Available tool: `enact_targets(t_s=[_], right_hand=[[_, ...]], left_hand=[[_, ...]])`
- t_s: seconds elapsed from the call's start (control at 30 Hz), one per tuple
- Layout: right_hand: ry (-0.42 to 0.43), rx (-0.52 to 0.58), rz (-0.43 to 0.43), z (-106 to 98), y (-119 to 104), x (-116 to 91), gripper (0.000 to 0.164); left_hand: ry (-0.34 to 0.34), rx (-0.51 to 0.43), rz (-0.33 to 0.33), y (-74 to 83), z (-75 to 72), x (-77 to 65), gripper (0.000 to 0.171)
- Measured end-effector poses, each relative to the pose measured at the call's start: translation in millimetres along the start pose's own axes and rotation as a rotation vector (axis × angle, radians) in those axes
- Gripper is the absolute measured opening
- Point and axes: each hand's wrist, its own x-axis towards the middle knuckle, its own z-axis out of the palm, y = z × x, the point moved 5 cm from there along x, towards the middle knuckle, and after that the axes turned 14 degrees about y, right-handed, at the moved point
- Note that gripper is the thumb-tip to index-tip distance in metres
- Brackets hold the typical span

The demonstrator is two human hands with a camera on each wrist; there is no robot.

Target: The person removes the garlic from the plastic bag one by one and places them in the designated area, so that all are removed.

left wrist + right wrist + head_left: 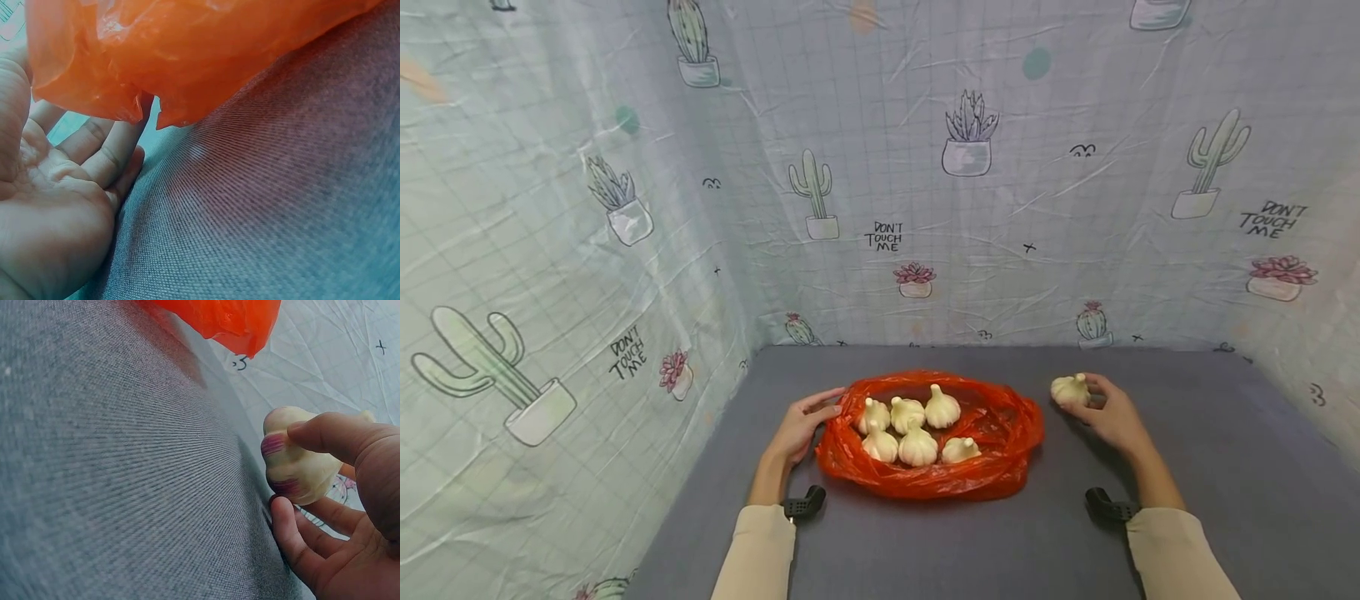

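An orange-red plastic bag (pixel 925 482) lies with its mouth spread wide, and several garlic bulbs (pixel 917 447) sit inside it. At the bag's left side, my left hand (pixel 799 427) touches the rim with fairly straight fingers. The left wrist view shows the bag (pixel 187 56) hiding some fingertips of that hand (pixel 56 181). To the right of the bag, apart from it, my right hand (pixel 1111 414) grips one garlic bulb (pixel 1070 390) between thumb and fingers. Purple streaks mark this bulb (pixel 294 456) in the right wrist view, close to the table surface.
A grey cloth-covered table (pixel 970 550) lies under everything. Behind and to the left hangs a pale curtain (pixel 880 183) printed with potted cacti and lettering. Black straps with cameras (pixel 805 502) sit on both wrists.
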Motion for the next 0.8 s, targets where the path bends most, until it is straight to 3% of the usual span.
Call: enact_targets(t_s=[0.33, 0.8], right_hand=[[-0.003, 0.000, 0.008, 2.0, 4.3, -0.5, 0.067], [0.015, -0.076, 0.006, 3.5, 5.4, 2.8, 0.071]], left_hand=[[-0.006, 0.003, 0.013, -1.1, 1.1, 0.3, 0.048], [0.012, -0.011, 0.006, -0.5, -0.3, -0.5, 0.046]])
